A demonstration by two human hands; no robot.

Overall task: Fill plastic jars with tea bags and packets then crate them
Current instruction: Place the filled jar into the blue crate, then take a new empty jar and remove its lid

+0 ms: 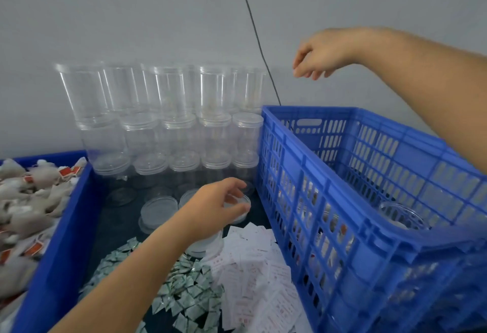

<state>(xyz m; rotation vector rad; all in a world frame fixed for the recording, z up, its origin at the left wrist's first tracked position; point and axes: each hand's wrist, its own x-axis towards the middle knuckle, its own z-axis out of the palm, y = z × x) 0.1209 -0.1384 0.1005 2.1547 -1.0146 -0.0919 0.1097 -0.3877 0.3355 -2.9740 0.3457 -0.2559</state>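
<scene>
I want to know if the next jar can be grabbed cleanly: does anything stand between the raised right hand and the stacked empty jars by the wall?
Nothing solid does. The right hand hangs in open air above the blue crate, right of the stacked jars. Only a thin black cable runs down the wall between them.

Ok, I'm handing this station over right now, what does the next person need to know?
Left hand: gripping a clear lid on the dark table, beside other loose lids.
Right hand: empty, raised above the blue crate.
Done: at least one filled jar lies in the crate.
Left: empty jars stacked by the wall; tea bags in the left bin, green packets and white slips piled in front.
</scene>
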